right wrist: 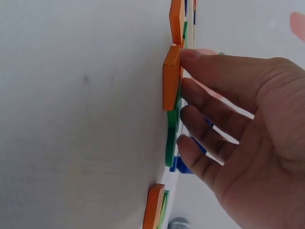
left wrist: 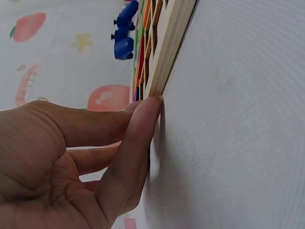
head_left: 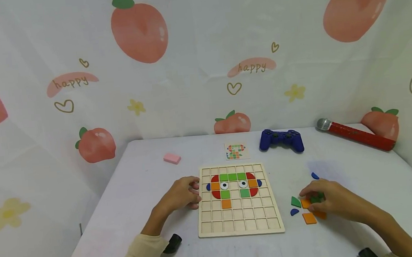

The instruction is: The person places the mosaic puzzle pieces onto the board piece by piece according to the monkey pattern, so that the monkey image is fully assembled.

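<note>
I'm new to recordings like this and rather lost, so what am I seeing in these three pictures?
There's no robot, just a person's bare left hand and right hand.

The wide picture comes from a camera worn on the head. The other two come from cameras on the left and right wrists, each looking at that hand's work.

On the table are a gridded board with coloured pieces set in it, a small card, a controller, a microphone, a pink block and some loose pieces.

The left hand touches the board's left edge. The right hand is among the loose pieces, with no clear grip showing.
</note>
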Demonstrator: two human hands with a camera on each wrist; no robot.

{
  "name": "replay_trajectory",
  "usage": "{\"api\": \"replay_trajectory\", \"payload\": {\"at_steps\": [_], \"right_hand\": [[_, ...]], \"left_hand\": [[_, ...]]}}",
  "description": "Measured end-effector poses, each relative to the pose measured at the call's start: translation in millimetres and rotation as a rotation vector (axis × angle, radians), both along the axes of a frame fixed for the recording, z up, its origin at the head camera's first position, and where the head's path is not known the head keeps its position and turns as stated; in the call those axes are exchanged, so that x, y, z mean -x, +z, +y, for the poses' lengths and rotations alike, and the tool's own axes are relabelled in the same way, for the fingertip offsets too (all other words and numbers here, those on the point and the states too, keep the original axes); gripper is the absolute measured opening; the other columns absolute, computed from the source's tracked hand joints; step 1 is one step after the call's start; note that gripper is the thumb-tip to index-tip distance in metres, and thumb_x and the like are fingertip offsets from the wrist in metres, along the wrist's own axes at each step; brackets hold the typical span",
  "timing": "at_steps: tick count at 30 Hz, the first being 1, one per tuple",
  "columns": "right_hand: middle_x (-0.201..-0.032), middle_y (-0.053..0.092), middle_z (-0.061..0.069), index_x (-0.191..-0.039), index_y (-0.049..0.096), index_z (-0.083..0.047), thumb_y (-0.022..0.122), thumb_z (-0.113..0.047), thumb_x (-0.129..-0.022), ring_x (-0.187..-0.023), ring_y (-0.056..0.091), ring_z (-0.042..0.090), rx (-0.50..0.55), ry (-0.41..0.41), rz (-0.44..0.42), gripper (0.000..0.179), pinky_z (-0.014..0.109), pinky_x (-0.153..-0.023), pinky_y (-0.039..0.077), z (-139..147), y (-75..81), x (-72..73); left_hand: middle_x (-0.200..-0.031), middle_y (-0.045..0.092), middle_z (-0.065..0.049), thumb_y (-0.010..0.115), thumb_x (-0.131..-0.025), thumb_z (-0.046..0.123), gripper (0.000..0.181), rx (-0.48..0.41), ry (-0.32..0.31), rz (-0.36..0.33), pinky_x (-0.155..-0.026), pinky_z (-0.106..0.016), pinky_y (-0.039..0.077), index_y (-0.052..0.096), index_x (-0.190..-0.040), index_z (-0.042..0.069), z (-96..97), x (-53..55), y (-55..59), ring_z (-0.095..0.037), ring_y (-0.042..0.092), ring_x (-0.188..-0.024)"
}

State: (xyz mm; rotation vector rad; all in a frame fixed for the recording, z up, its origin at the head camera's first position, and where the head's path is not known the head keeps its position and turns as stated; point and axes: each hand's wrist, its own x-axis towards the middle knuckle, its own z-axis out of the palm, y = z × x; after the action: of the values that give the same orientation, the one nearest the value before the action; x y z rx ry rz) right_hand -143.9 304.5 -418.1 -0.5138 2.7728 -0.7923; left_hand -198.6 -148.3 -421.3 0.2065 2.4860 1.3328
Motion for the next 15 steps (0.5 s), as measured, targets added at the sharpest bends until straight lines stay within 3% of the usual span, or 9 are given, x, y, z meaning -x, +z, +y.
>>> {"api": "replay_trajectory", "payload": {"at_steps": [9,15], "right_hand": [[-0.116,0.073,0.000,-0.117,0.078,-0.011,0.087,-0.022,-0.087,-0.105,0.061,0.021,-0.048,-0.011,-0.010,0.033,0.046,-0.091,0.060,-0.7,0.9,3.5],[-0.113,0.073,-0.003,-0.115,0.079,-0.012,0.085,-0.026,-0.089,-0.100,0.059,0.017,-0.063,-0.024,-0.013,0.030,0.035,-0.086,0.058,-3.2,2.6,4.7]], "left_hand": [[-0.116,0.064,-0.011,0.077,-0.086,-0.011,0.063,-0.001,-0.003,-0.003,-0.066,-0.031,0.066,0.056,-0.145,-0.007,-0.2,0.7,0.6,-0.016,0.066,-0.082],[-0.116,0.064,-0.011,0.077,-0.086,-0.010,0.063,0.002,-0.004,-0.001,-0.066,-0.031,0.066,0.056,-0.145,-0.007,-0.6,0.9,0.8,-0.017,0.065,-0.083]]}}
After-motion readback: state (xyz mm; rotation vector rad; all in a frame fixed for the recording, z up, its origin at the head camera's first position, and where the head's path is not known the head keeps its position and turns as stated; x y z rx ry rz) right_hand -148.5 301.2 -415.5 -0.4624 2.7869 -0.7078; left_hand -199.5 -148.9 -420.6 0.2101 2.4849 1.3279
